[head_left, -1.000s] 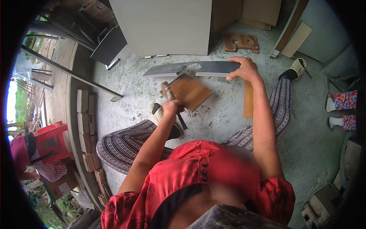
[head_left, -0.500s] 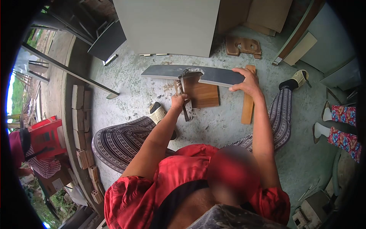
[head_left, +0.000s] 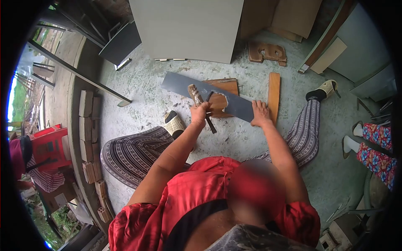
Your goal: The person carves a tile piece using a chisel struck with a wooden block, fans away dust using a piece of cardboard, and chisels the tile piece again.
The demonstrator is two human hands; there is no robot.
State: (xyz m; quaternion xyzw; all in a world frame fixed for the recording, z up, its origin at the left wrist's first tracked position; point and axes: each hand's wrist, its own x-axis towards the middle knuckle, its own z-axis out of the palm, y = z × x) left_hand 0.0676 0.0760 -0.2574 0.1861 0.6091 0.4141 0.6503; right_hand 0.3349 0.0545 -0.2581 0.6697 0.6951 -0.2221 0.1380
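Note:
A long dark grey board (head_left: 175, 83) with a ragged hole in its middle lies slanted over a brown wooden board (head_left: 229, 84). Through the hole, the brown wood shows. My left hand (head_left: 199, 113) is closed around a tool with a worn, light-marked handle (head_left: 194, 93); a dark narrow metal bar (head_left: 211, 125) sticks out below the fist. Whether handle and bar are one piece I cannot tell. At the grey board's right end, my right hand (head_left: 261, 113) grips it, fingers over the top and thumb by the near edge.
An orange-brown plank (head_left: 274, 94) lies just right of the boards. A large pale panel (head_left: 188, 29) stands beyond, with a cut brown piece (head_left: 267, 53) on the floor beside it. Bricks (head_left: 86, 125) line the left. Another person's flowered trouser legs (head_left: 377, 140) show at right.
The grey board has turned, its right end coming nearer to me, and now lies flatter over the brown board. My right hand moved down with it. The tool's handle tilted left.

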